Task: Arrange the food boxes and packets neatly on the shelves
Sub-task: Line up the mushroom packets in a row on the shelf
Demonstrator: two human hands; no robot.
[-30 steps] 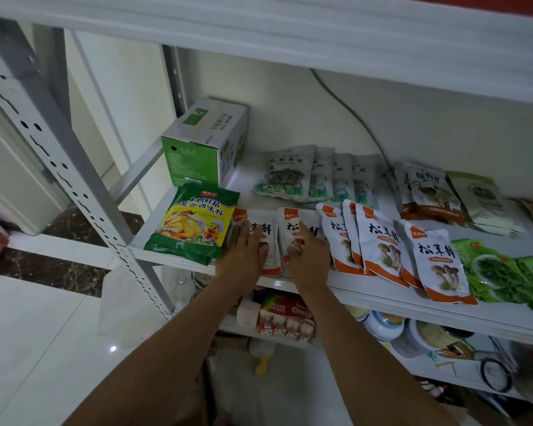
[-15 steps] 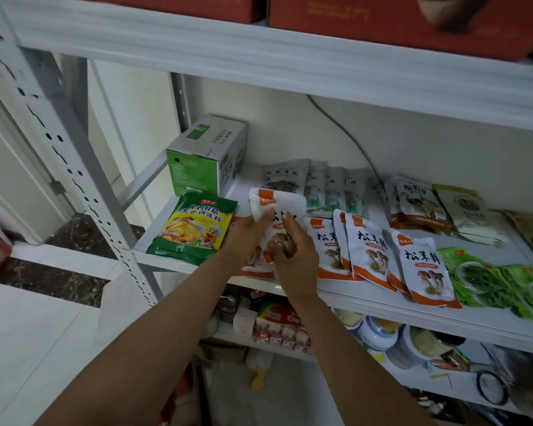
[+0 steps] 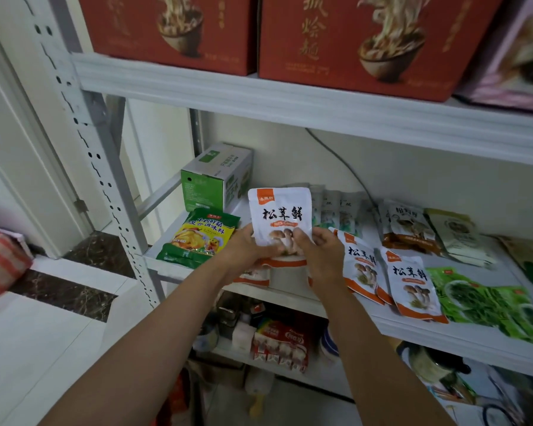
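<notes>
Currently mid-sort on the white metal middle shelf (image 3: 443, 332). Far left at the back: green-and-white cardboard box (image 3: 216, 176), standing. Just in front of it: green-and-yellow plastic seasoning packet (image 3: 200, 238), flat by the front edge.

Next along: left hand (image 3: 253, 247) gripping the lower left corner of a white foil mushroom pouch with an orange corner tag (image 3: 279, 215). Pouch raised upright above the shelf, print toward the camera, clear of the board. Right hand (image 3: 323, 256) pinching the lower right corner of the same pouch, fingers curled onto its front.

Under the hands: another matching pouch (image 3: 286, 262) flat on the shelf, mostly hidden. Further right: overlapping row of white-and-orange mushroom pouches (image 3: 413, 284), then green leafy-vegetable packets (image 3: 486, 302) at the far right.

Likely step: squaring up one mushroom pouch before adding it to its row. Next, probably: lay it flat, print up, tucked against the left end of the row with the same overlap, without dragging neighbours. Glossy film and a light corner pinch, so could slip.
</notes>
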